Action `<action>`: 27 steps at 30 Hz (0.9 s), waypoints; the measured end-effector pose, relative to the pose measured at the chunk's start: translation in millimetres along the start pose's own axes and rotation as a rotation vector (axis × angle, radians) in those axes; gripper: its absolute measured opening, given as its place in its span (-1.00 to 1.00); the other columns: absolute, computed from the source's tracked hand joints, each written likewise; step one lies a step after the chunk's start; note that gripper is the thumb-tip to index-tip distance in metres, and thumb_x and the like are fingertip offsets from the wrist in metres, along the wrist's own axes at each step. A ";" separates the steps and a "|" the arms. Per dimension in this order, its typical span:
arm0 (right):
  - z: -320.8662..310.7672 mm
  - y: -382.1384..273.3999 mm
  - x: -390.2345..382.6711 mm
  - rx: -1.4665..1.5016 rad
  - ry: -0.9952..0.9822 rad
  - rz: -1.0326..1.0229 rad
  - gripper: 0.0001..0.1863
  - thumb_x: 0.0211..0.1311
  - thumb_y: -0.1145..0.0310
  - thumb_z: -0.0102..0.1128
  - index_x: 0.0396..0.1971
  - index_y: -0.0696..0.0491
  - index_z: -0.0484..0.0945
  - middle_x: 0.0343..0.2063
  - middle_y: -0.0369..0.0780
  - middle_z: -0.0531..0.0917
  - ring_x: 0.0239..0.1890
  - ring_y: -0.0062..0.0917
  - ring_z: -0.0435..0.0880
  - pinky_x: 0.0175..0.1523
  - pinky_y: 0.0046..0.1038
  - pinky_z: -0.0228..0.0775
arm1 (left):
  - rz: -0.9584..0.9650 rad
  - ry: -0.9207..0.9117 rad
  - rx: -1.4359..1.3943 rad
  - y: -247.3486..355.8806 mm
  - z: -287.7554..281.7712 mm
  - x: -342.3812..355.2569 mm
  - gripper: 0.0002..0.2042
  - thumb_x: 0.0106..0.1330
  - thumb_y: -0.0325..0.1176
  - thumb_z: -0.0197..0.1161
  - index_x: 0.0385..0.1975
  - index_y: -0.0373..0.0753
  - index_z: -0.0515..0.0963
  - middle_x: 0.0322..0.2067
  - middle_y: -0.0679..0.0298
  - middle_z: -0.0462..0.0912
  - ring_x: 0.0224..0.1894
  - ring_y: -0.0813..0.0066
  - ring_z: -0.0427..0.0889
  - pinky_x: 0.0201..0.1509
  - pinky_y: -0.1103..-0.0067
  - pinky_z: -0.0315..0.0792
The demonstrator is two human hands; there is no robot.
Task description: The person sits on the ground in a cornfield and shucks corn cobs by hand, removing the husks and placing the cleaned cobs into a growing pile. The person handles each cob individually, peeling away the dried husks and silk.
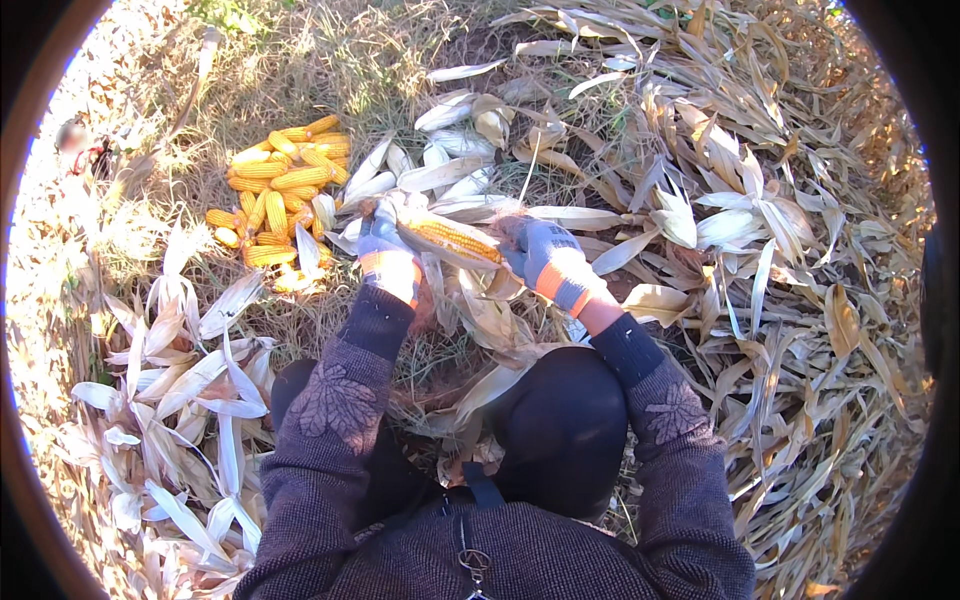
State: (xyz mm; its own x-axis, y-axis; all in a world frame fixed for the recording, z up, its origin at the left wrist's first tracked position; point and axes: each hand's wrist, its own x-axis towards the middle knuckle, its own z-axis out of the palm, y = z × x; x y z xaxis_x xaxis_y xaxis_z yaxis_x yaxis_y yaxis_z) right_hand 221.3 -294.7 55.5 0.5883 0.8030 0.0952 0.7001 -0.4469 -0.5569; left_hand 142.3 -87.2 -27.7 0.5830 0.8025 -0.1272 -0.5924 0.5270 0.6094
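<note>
An ear of corn (452, 238) lies crosswise between my two gloved hands, its yellow kernels bare along the middle and pale husk still around it. My left hand (384, 238), in a grey glove with an orange cuff, is closed round the ear's left end. At the other end, my right hand (545, 252) is closed near the tip, with brown silk by its fingers. Loose husk (492, 312) hangs below the ear toward my knees. The fingertips of both hands are partly hidden by husk and silk.
A pile of husked yellow corn ears (285, 180) lies ahead on the left. Unhusked ears (455, 165) lie just beyond my hands. Stripped husks (185, 400) are heaped at my left; dry corn stalks (790, 370) cover the right side. A person (85, 150) is far off at left.
</note>
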 end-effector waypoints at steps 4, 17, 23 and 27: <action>5.4 -19.5 9.8 0.084 -0.137 0.037 -0.67 0.12 0.25 0.17 -0.15 0.11 0.55 -0.41 -0.05 0.61 -0.34 -0.21 0.61 -0.21 -0.28 0.40 | 0.171 -0.146 0.399 -0.6 -25.1 11.4 -0.82 0.37 -0.33 0.03 -0.17 -0.28 0.45 -0.27 0.19 0.59 -0.24 0.33 0.59 -0.12 0.44 0.52; 40.0 0.0 19.0 0.027 0.078 -0.029 -0.29 -0.22 -0.04 0.40 -0.12 0.18 0.47 -0.25 0.06 0.58 -0.19 -0.11 0.60 -0.14 -0.25 0.43 | -0.494 -0.157 -0.133 -0.3 0.4 -7.6 -0.79 0.28 -0.29 0.22 -0.18 -0.24 0.52 -0.28 0.24 0.61 -0.23 0.39 0.60 -0.06 0.45 0.52; 41.3 6.3 18.1 0.075 0.269 -0.175 -0.33 -0.25 0.13 0.40 -0.06 0.08 0.43 -0.19 0.01 0.57 -0.15 -0.12 0.59 -0.08 -0.26 0.43 | -0.509 -0.229 -0.221 14.9 20.9 -32.9 -0.66 0.38 -0.22 0.06 0.02 -0.31 0.41 -0.09 0.14 0.57 -0.07 0.24 0.55 0.10 0.37 0.43; 29.3 -10.7 9.9 0.179 0.297 -0.114 -0.40 -0.23 0.17 0.39 -0.09 0.03 0.44 -0.18 -0.05 0.57 -0.10 -0.16 0.57 -0.05 -0.29 0.41 | -0.691 -0.443 -0.282 21.5 30.3 -37.7 -0.72 0.36 -0.31 0.03 -0.04 -0.33 0.43 -0.11 0.11 0.57 -0.05 0.22 0.54 0.13 0.31 0.41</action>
State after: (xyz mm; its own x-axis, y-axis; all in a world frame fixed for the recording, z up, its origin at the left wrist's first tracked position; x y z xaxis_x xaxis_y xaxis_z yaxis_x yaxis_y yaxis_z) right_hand 207.8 -270.5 38.2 0.6206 0.6823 0.3864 0.7017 -0.2634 -0.6620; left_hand 124.5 -114.5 13.9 0.9911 0.1252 -0.0454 -0.1074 0.9529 0.2838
